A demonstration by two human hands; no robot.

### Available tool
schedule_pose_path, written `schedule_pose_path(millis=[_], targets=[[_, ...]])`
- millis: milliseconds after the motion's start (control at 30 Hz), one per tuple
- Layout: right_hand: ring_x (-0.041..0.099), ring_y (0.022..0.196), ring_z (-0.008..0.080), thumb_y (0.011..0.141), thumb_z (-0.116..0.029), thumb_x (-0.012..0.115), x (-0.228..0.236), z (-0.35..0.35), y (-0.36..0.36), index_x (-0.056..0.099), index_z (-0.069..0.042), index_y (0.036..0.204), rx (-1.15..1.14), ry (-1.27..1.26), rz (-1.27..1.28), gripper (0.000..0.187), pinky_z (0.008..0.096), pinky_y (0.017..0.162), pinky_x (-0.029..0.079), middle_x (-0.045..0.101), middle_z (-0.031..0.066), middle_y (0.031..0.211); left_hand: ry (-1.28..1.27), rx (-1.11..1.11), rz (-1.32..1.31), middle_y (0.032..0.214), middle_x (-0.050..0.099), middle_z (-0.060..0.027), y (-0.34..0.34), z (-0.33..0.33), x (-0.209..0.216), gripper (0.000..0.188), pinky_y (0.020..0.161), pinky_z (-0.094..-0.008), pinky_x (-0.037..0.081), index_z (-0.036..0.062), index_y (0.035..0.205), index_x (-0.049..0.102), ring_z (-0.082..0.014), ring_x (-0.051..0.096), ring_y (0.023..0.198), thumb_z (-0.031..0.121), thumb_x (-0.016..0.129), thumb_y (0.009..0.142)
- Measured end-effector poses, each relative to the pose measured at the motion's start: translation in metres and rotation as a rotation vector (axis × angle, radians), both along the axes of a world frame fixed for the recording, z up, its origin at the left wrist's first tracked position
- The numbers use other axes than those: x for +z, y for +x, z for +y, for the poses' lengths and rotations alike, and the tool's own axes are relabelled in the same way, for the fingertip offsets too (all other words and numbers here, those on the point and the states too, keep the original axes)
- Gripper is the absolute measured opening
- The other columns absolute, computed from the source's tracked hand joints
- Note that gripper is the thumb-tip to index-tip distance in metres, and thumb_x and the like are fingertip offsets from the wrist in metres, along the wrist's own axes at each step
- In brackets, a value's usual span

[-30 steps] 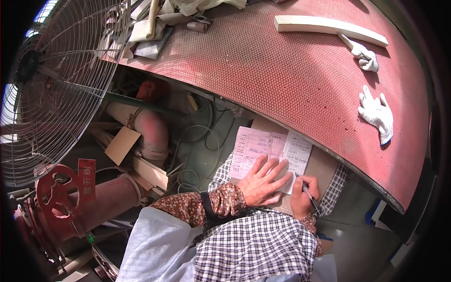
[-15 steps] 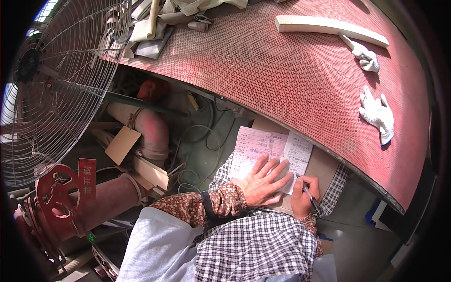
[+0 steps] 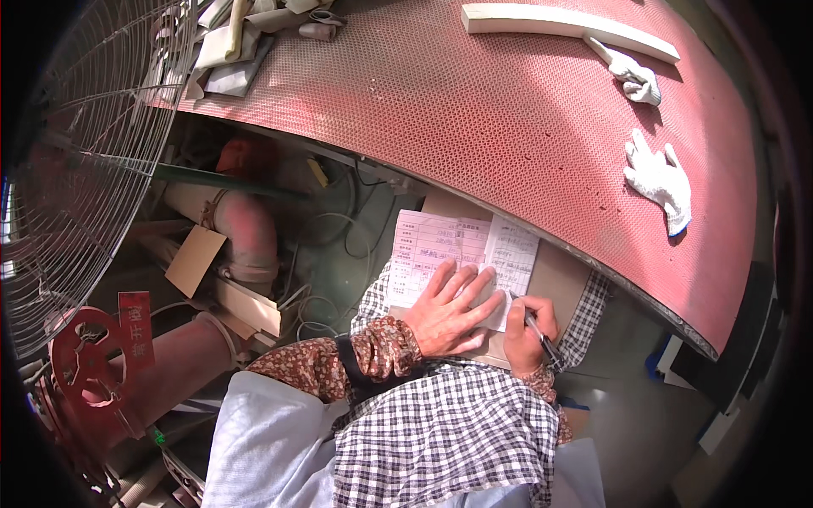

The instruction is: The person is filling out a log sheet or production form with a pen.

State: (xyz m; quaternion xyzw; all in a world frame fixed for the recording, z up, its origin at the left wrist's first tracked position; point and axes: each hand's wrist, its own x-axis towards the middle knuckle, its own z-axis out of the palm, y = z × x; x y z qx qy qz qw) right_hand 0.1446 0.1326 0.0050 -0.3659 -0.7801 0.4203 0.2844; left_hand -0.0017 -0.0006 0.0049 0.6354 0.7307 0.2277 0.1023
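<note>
My left hand lies flat with its fingers apart, pressing on a white printed form partly filled with handwriting. Beside the form is a narrower handwritten sheet, with my right hand at its lower edge. That hand is closed around a dark pen, whose tip is hidden by the fingers. Both papers rest on a brown cardboard sheet across my lap, over a black-and-white checked apron.
A red, dimpled table curves ahead, bearing two white gloves, a pale curved bar and a heap of cloth scraps. At left stand a wire-caged fan and a red pipe with a valve wheel.
The whole view has shifted, so everything appears farther left and slightly higher. My left hand stays on the form, and my right hand keeps the pen at the narrower sheet's lower edge.
</note>
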Motion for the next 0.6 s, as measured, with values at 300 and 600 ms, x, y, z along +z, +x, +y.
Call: schedule_pose_path(millis=[300, 600], targets=[[0.061, 0.060, 0.0261, 0.092, -0.013, 0.072, 0.0007, 0.0005, 0.0015, 0.063, -0.003, 0.091, 0.020, -0.003, -0.011, 0.014, 0.0394, 0.057, 0.050, 0.064, 0.0123, 0.073, 0.001, 0.003, -0.020, 0.160, 0.045, -0.0158, 0.0004, -0.0001, 0.0038, 0.076, 0.121, -0.0627, 0.030, 0.0205, 0.151, 0.054, -0.0378, 0.048, 0.139, 0.048, 0.075, 0.084], [0.063, 0.061, 0.0285, 0.092, -0.012, 0.072, 0.0038, 0.0004, 0.0004, 0.063, -0.003, 0.092, 0.023, 0.004, -0.052, 0.013, 0.0413, 0.059, 0.051, 0.066, 0.0133, 0.075, 0.016, 0.003, -0.012, 0.160, 0.045, -0.0158, 0.0003, -0.0011, 0.0013, 0.075, 0.121, -0.0624, 0.030, 0.0205, 0.150, 0.055, -0.0375, 0.048, 0.139, 0.047, 0.076, 0.083]])
